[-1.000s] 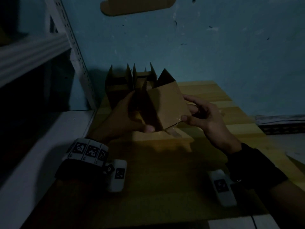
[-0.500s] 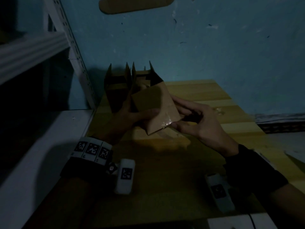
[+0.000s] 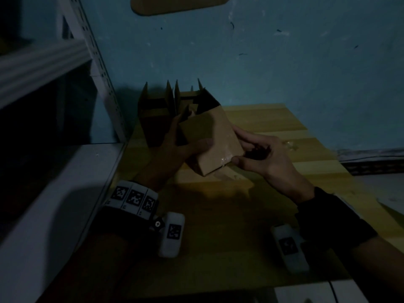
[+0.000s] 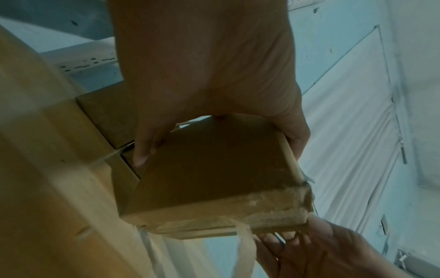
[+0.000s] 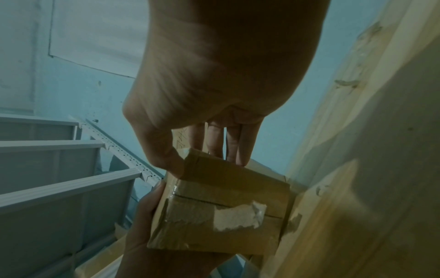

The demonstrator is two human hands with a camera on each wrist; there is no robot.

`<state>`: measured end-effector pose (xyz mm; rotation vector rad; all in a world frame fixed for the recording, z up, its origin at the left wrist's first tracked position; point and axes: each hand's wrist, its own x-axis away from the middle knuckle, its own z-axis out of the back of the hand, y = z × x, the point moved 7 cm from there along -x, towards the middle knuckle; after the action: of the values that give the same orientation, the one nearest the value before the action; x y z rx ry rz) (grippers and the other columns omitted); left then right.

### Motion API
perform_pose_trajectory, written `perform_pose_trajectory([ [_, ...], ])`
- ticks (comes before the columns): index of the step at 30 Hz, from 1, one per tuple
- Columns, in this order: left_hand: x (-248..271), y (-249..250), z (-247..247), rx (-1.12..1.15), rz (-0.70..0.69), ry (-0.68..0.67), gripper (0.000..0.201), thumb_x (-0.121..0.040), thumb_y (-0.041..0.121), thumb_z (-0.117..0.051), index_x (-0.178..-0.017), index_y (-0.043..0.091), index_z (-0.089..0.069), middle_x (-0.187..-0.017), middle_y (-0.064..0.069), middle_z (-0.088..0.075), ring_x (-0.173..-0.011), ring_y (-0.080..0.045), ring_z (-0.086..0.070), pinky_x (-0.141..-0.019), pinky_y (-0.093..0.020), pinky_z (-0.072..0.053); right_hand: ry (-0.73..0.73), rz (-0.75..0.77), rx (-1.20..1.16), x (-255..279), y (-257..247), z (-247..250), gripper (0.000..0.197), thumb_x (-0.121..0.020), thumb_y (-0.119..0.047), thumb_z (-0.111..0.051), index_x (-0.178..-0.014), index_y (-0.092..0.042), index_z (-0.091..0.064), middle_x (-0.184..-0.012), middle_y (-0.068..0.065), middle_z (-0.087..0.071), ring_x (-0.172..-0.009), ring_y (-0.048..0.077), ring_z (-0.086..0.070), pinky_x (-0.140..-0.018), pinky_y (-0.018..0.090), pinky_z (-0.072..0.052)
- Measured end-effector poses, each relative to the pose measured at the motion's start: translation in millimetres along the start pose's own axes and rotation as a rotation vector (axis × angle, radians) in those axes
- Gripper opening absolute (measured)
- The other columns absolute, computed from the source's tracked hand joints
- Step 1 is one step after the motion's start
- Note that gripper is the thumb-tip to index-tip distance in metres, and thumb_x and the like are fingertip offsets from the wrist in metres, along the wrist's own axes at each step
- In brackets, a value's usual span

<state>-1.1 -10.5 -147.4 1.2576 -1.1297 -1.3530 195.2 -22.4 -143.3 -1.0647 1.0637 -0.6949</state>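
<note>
I hold a small brown cardboard box (image 3: pixel 209 138) tilted above the wooden table (image 3: pixel 295 132). My left hand (image 3: pixel 175 145) grips its left side, with the thumb lying across the top face. My right hand (image 3: pixel 258 154) pinches the near taped end between thumb and fingers. In the left wrist view the left hand (image 4: pixel 207 65) wraps the box (image 4: pixel 214 175), and a loose tape strip (image 4: pixel 245 250) hangs from its end. The right wrist view shows the box (image 5: pixel 226 206) with a torn tape patch (image 5: pixel 238 218) over its closed seam, under the right hand (image 5: pixel 226 75).
Open cardboard boxes (image 3: pixel 157 112) with upright flaps stand at the table's back left, just behind the held box. A white metal shelf rack (image 3: pixel 43 62) rises on the left above a white ledge (image 3: pixel 54 204). A blue wall (image 3: pixel 284 62) closes the back.
The box has turned in my hands: its open flaps now point away and its taped end faces my right hand. Both hands shifted slightly left and lower with it.
</note>
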Motion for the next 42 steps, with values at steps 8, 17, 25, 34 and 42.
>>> perform_pose_trajectory([
  [8, -3.5, -2.2, -0.9, -0.268, -0.115, 0.026, 0.100, -0.064, 0.041, -0.089, -0.143, 0.042, -0.028, -0.141, -0.001, -0.036, -0.117, -0.013, -0.048, -0.080, -0.022, -0.055, -0.002, -0.050, 0.049, 0.6, 5.0, -4.8, 0.075, -0.083, 0.012, -0.071, -0.150, -0.004, -0.041, -0.127, -0.002, -0.070, -0.119, 0.016, -0.067, -0.093, 0.025, -0.055],
  [17, -5.5, -2.7, 0.6, -0.344, -0.095, 0.056, 0.101, -0.058, 0.051, -0.089, -0.139, 0.049, -0.029, -0.142, -0.008, -0.025, -0.122, -0.026, -0.041, -0.084, -0.026, -0.049, -0.022, -0.035, 0.191, -0.7, -0.9, -10.4, 0.087, -0.078, 0.001, -0.082, -0.153, -0.013, -0.040, -0.123, -0.003, -0.072, -0.115, 0.008, -0.068, -0.093, 0.025, -0.056],
  [25, -10.7, -3.6, 2.9, -0.337, -0.075, 0.040, 0.091, -0.069, 0.037, -0.085, -0.141, 0.044, -0.029, -0.135, -0.005, -0.029, -0.110, -0.018, -0.045, -0.083, -0.026, -0.047, -0.005, -0.036, 0.128, -2.3, -0.2, -11.5, 0.076, -0.084, 0.012, -0.071, -0.151, -0.010, -0.044, -0.123, 0.002, -0.073, -0.114, 0.015, -0.069, -0.090, 0.026, -0.057],
  [34, -11.1, -9.1, 7.1, -0.311, -0.019, 0.066, 0.105, -0.052, 0.065, -0.084, -0.141, 0.048, -0.031, -0.142, -0.009, -0.033, -0.123, -0.032, -0.047, -0.098, -0.055, -0.050, 0.026, -0.055, 0.029, -5.8, 3.4, -11.8, 0.073, -0.083, 0.016, -0.068, -0.149, -0.009, -0.047, -0.125, 0.003, -0.072, -0.118, 0.018, -0.067, -0.098, 0.037, -0.056],
  [42, -10.8, -11.3, 12.9, -0.192, 0.033, 0.039, 0.102, -0.043, 0.065, -0.087, -0.132, 0.056, -0.039, -0.143, -0.006, -0.039, -0.122, -0.031, -0.052, -0.093, -0.052, -0.054, -0.004, -0.080, -0.060, -4.7, 10.4, -14.0, 0.075, -0.084, 0.017, -0.065, -0.151, -0.004, -0.041, -0.133, 0.013, -0.066, -0.125, 0.022, -0.062, -0.095, 0.026, -0.054],
])
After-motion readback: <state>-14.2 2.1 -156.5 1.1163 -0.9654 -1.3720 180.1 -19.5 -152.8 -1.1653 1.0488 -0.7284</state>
